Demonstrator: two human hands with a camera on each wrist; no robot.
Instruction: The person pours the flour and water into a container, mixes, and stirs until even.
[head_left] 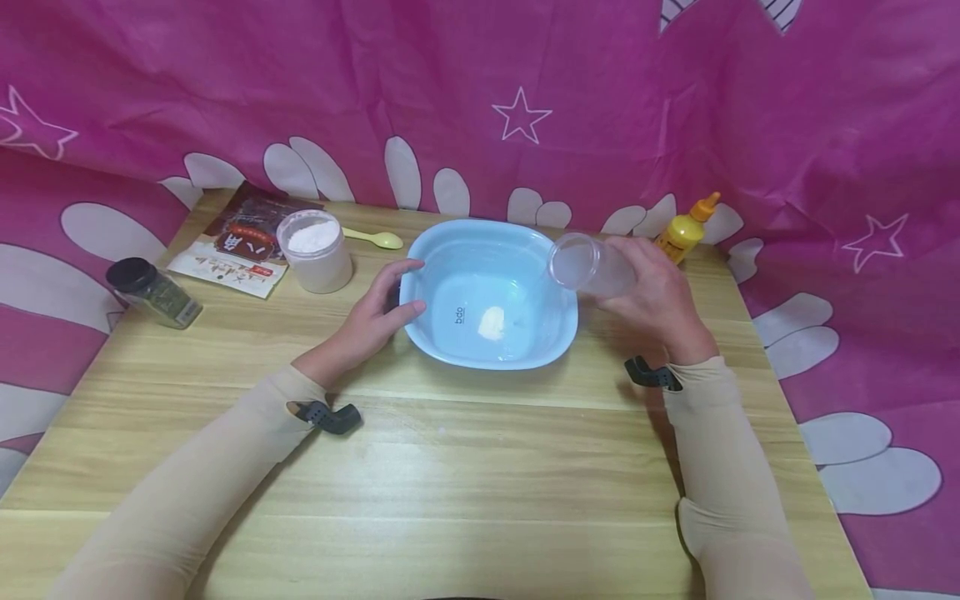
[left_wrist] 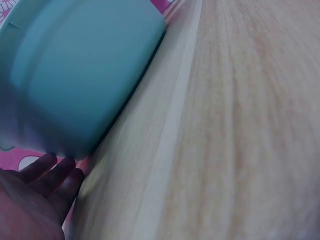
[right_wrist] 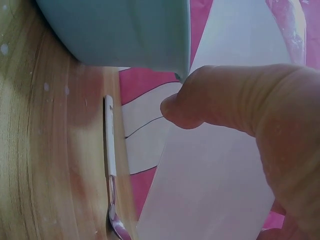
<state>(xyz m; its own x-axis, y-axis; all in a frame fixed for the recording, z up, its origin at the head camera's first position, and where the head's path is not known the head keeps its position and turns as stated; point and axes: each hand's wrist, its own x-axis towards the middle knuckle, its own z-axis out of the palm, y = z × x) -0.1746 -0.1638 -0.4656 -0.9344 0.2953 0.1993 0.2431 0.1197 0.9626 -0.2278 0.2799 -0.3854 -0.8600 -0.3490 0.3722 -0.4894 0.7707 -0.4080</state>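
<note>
A light blue plastic basin (head_left: 468,246) stands on the table, with a small white powder patch (head_left: 492,323) on its bottom beside wet-looking glints. My left hand (head_left: 367,321) holds the basin's left side, thumb and index finger at the rim. In the left wrist view, other fingers (left_wrist: 65,187) touch the basin's outer wall (left_wrist: 85,75). A clear plastic cup (head_left: 592,265) is gripped in my right hand (head_left: 660,292). It tilts leftward, its mouth over the basin's right rim. In the right wrist view, the thumb (right_wrist: 215,95) presses along the translucent cup (right_wrist: 200,175).
Left of the basin are an open jar (head_left: 317,258) of white powder, a yellow-green spoon (head_left: 378,239), a brown-and-white packet (head_left: 240,242) and a black-capped spice bottle (head_left: 153,292). A yellow squeeze bottle (head_left: 684,232) stands behind my right hand. A white-handled spoon (right_wrist: 111,140) lies nearby.
</note>
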